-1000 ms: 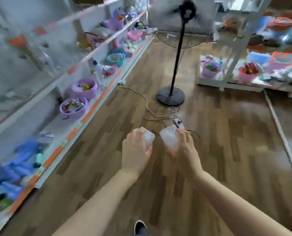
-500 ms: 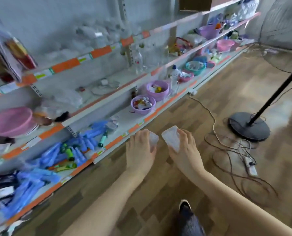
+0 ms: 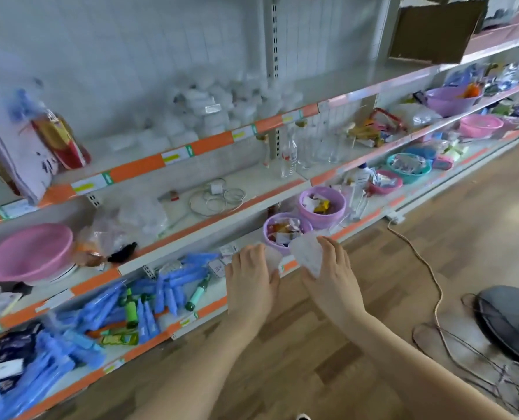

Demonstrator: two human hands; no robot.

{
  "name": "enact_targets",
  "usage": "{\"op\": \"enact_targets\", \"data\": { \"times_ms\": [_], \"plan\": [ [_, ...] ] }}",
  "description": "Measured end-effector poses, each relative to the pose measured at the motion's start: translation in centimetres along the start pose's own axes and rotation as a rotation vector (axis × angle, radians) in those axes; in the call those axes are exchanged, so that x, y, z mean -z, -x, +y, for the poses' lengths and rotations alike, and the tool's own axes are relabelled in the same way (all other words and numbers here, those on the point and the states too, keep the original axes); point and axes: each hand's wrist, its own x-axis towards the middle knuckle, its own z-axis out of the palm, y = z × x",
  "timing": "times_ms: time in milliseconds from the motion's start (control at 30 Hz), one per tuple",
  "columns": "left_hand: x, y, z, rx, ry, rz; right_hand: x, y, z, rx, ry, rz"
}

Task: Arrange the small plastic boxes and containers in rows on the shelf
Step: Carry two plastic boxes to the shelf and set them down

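Left hand curled round a small clear box, mostly hidden behind the fingers. Right hand gripping a second clear box, held tilted. Both carried side by side, apart, in front of the bottom shelf, near two purple bowls. More clear boxes heaped on an upper shelf.
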Motion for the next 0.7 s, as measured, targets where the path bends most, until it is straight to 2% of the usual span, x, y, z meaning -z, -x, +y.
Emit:
{"op": "enact_targets", "data": {
  "times_ms": [333, 700],
  "plan": [
    [-3.4, -13.6, 1.5, 0.044, -0.02, 0.128, -0.4, -15.2, 2.7, 0.097, -0.033, -0.009],
    [-11.1, -30.1, 3.1, -0.057, 0.044, 0.191, -2.0, -31.2, 7.6, 0.078, 0.012, 0.061]
  ]
}}
